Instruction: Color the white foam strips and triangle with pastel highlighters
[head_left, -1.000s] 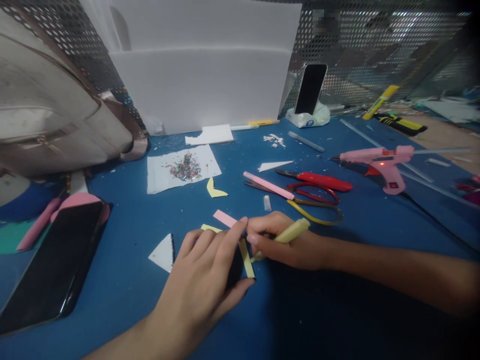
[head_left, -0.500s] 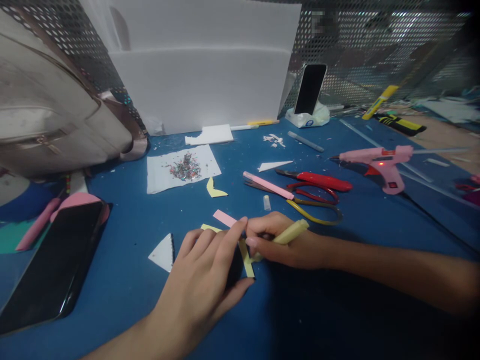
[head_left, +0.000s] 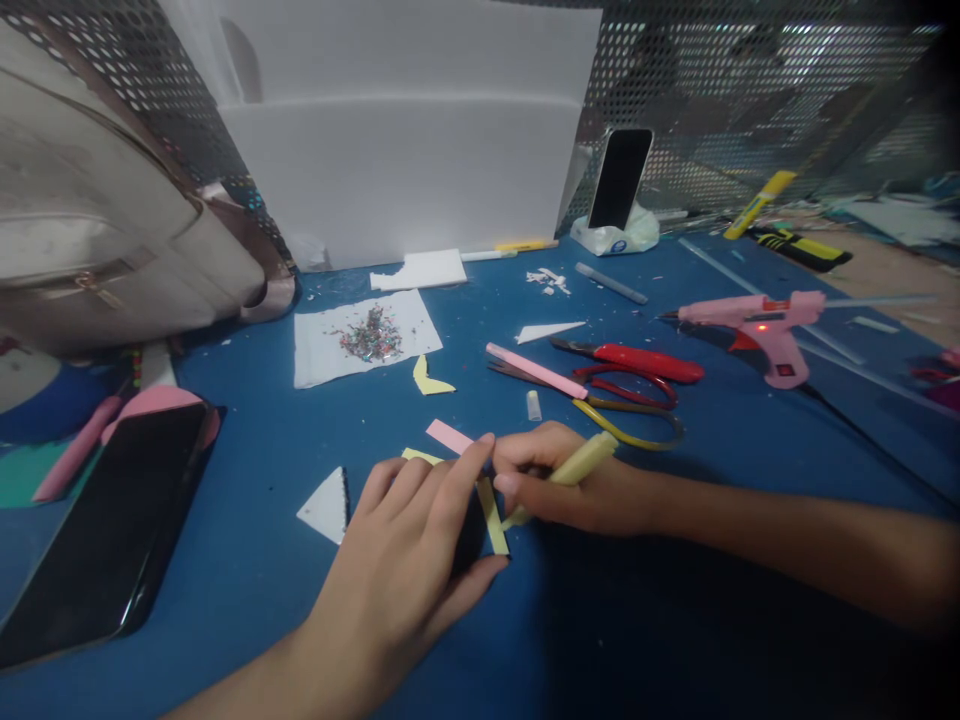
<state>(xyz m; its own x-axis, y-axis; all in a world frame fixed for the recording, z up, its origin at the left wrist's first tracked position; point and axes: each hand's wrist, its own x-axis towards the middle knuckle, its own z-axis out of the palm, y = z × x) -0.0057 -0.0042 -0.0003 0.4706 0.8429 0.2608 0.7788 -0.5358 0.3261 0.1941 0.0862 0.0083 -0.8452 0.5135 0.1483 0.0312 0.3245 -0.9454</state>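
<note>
black phone (head_left: 105, 530) is laid flat at far left of the blue surface (head_left: 247, 560) | left hand (head_left: 409, 545) is spread open, fingers pressed flat on the yellow paper strip (head_left: 493, 515), seemingly to keep it from sliding | right hand (head_left: 559, 490) is closed around a yellow marker (head_left: 574, 468), tip on the strip; scissors (head_left: 630, 395) and pink glue gun (head_left: 757, 325) lie farther right

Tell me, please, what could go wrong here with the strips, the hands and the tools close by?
The left hand pins the yellow strip while the right hand works a yellow tool at its edge; a slip could catch the left fingers. The glue gun shows a red light, so it may be hot. The right forearm could snag the scissors beside it.
</note>
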